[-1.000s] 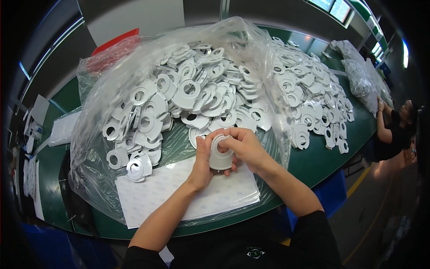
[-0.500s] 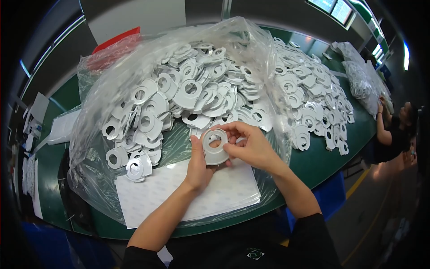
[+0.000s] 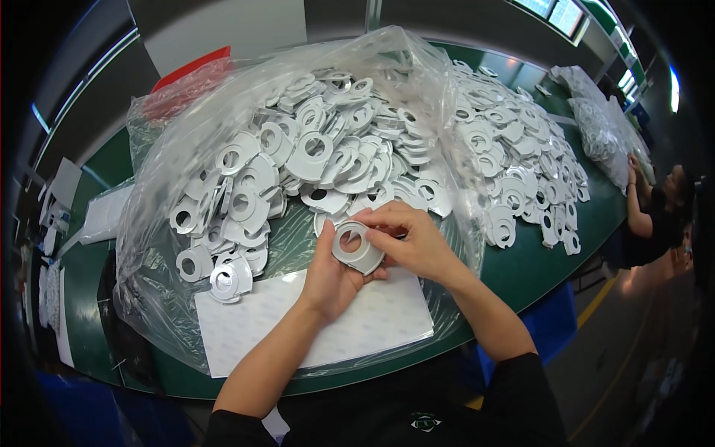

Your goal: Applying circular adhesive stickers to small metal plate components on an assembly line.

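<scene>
Both my hands hold one grey-white plastic ring part with a round hole, just above a white sheet. My left hand cups it from below and the left. My right hand pinches its upper right rim with fingers curled over it. Behind the hands a large heap of the same ring parts lies in an opened clear plastic bag on the green table.
A second loose heap of ring parts spreads over the table at the right. A red-tinted bag sits at the back left, white papers at the left. Another person works at the far right edge.
The ring part has tilted and shifted slightly as my fingers turned it between both hands; my hands stay in the same spot over the white sheet.
</scene>
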`<state>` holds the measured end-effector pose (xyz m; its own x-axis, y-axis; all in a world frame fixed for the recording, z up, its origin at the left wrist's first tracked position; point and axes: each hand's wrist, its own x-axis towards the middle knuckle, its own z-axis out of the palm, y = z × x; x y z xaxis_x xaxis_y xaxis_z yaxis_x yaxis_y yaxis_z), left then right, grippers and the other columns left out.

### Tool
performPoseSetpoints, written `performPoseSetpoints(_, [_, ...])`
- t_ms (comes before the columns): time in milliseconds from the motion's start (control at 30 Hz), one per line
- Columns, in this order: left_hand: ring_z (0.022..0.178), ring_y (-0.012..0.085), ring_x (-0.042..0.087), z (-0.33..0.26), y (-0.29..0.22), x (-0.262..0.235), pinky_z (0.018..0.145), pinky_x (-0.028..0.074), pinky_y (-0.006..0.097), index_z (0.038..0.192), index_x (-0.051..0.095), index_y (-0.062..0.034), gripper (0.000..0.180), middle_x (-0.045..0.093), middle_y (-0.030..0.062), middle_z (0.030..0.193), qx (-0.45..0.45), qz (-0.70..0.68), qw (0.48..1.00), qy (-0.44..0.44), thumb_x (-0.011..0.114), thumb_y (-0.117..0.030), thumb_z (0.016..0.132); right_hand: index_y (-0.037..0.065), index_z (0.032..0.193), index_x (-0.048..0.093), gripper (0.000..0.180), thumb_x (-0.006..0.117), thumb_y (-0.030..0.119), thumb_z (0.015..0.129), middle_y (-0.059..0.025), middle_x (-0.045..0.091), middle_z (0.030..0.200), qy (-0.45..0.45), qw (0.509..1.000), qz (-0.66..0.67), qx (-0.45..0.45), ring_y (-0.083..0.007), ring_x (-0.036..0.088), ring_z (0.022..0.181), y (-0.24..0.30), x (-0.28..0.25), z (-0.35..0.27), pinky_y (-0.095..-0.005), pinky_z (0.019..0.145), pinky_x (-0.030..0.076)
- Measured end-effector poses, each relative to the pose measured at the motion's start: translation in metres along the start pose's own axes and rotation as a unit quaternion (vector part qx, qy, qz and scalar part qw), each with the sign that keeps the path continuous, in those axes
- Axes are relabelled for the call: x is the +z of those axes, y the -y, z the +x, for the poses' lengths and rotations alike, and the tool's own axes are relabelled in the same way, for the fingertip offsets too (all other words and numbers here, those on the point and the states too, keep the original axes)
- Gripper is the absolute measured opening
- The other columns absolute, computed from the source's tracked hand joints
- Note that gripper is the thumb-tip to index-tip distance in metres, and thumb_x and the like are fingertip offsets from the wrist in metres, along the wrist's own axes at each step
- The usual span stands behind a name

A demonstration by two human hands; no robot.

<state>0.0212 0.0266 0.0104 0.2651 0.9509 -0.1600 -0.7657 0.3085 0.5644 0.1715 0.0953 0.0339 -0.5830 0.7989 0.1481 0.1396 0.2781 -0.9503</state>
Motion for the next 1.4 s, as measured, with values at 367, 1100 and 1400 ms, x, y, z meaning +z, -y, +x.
performPoseSetpoints(367, [0.106, 0.0244, 0.054, 0.003, 0.003, -0.003, 0.075, 0.047, 0.038, 0.136, 0.036, -0.0062, 0.059, 0.05, 0.0136, 0.128, 0.027, 0.004, 1.0, -0.006, 0.019, -0.048, 0.098, -0.003, 0.09, 0.063, 0.014, 0.066, 0.007, 0.081, -0.005, 0.064, 0.092, -0.018, 0.983, 0.099, 0.152, -0.0085, 0.061, 0.069, 0.012, 0.002, 0.001, -0.022, 0.054, 0.051])
performPoseSetpoints(1100, [0.101, 0.0206, 0.053, 0.0, 0.004, 0.003, 0.073, 0.045, 0.035, 0.137, 0.035, -0.0064, 0.055, 0.052, 0.012, 0.124, 0.042, -0.013, 0.999, 0.009, 0.021, -0.044, 0.099, -0.006, 0.093, 0.057, 0.016, 0.063, 0.003, 0.081, -0.0109, 0.064, 0.08, -0.019, 0.971, 0.174, 0.163, -0.0129, 0.06, 0.055, 0.002, 0.009, -0.001, -0.0238, 0.041, 0.05])
performPoseSetpoints(1400, [0.101, 0.0197, 0.053, 0.0, 0.005, 0.002, 0.075, 0.045, 0.036, 0.138, 0.032, -0.0083, 0.055, 0.053, 0.0095, 0.119, 0.049, -0.017, 0.999, -0.001, 0.022, -0.044, 0.098, -0.004, 0.097, 0.057, 0.019, 0.061, 0.001, 0.079, -0.0069, 0.063, 0.082, -0.018, 0.972, 0.168, 0.165, -0.0096, 0.059, 0.062, 0.0, 0.014, -0.002, -0.0224, 0.044, 0.049])
